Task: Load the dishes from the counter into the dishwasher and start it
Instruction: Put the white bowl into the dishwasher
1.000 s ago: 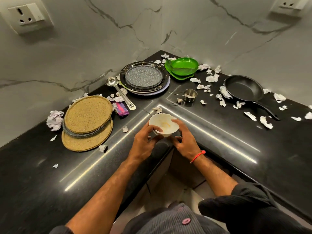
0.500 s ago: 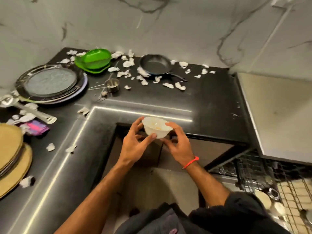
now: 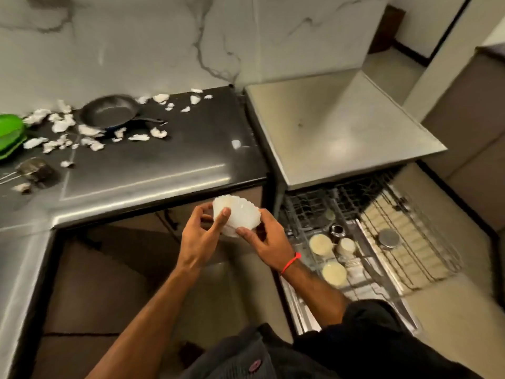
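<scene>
White scalloped bowl (image 3: 236,218), tipped on its side, sits pinched between the fingers of the left hand (image 3: 200,237) and right hand (image 3: 266,239), in front of the black stone table (image 3: 169,160). To the right of the fingers, the pulled-out wire dishwasher rack (image 3: 363,236) holds pale cups. Farther left, a black frying pan (image 3: 109,112) lies among torn paper scraps (image 3: 61,125).

On your left, torn paper scraps (image 3: 63,126) lie scattered over the black surface along the marble wall (image 3: 131,42). Ahead on your right stands a grey steel worktop (image 3: 341,127); beige floor tiles (image 3: 388,64) lie beyond it.
</scene>
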{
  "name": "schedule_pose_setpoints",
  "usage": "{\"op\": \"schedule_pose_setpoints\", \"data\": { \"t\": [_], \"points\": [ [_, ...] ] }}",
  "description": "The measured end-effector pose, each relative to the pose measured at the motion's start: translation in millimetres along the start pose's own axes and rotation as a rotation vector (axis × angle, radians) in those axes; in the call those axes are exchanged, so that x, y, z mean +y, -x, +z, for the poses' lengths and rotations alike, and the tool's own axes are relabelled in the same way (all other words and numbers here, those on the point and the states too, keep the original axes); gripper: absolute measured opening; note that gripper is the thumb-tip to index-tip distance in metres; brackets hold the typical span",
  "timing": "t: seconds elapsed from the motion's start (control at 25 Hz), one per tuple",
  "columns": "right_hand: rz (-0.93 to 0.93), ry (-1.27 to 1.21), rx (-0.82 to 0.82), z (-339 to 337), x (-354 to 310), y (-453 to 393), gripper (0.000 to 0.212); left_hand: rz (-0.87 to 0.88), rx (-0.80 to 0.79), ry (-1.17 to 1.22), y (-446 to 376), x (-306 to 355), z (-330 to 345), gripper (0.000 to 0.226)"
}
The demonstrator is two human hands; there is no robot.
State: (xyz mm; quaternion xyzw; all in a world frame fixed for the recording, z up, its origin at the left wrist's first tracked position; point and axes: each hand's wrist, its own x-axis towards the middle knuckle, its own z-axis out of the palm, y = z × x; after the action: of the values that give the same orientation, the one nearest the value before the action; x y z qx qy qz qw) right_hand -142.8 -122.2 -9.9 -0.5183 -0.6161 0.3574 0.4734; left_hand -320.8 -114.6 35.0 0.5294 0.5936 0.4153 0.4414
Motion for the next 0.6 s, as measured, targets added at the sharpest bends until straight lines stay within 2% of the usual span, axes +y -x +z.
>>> {"op": "schedule_pose_setpoints", "data": {
  "t": [0.12,0.24,0.4,0.6],
  "points": [
    [0.16,-0.083,0.139,-63,21,40,0.047,0.02,-0.174,-0.112,14,9,68,0.087],
    [0.249,-0.153,0.285,-107,38,74,0.058,0.02,-0.349,-0.201,29,24,125,0.078],
    [0.333,-0.177,0.409,-150,49,102,0.056,0.062,-0.439,-0.256,36,33,180,0.063],
    [0.367,-0.199,0.486,-186,55,114,0.047,0.079,-0.492,-0.284,33,40,225,0.079]
  ]
}}
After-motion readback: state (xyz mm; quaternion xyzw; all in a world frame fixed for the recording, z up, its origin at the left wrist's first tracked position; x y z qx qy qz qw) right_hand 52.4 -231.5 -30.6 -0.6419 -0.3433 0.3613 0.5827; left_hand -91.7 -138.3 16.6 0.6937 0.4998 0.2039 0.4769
